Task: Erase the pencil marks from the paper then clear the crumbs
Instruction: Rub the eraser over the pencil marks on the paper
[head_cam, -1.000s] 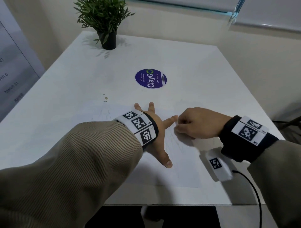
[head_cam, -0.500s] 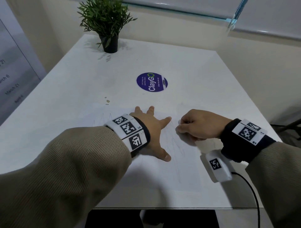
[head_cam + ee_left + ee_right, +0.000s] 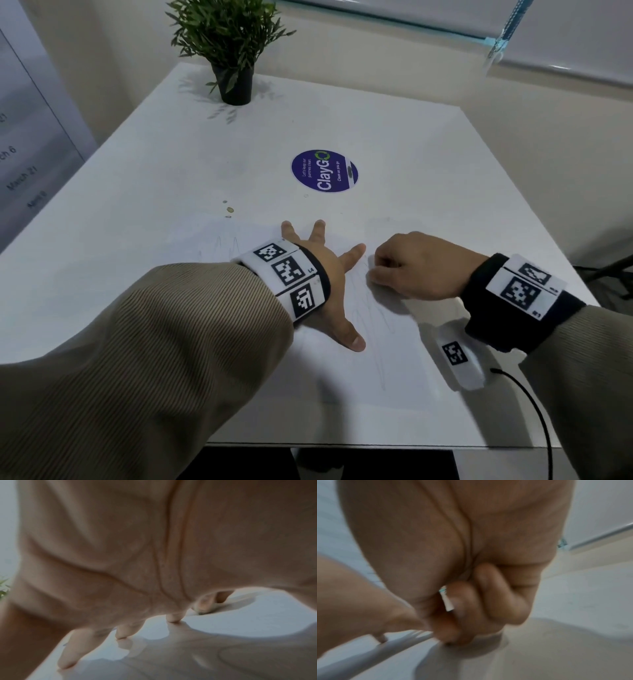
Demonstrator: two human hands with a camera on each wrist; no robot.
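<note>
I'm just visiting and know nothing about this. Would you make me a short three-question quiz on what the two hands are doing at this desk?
1. True or false: the left hand lies flat with fingers spread on the paper.
2. What does the right hand pinch? A) a pencil B) a small white eraser C) a cloth
3. Fill in: the round purple sticker lies between the hands and the potted ____.

Key: 1 true; 2 B; 3 plant. Faint pencil marks still show on the paper, so erasing is not finished.
</note>
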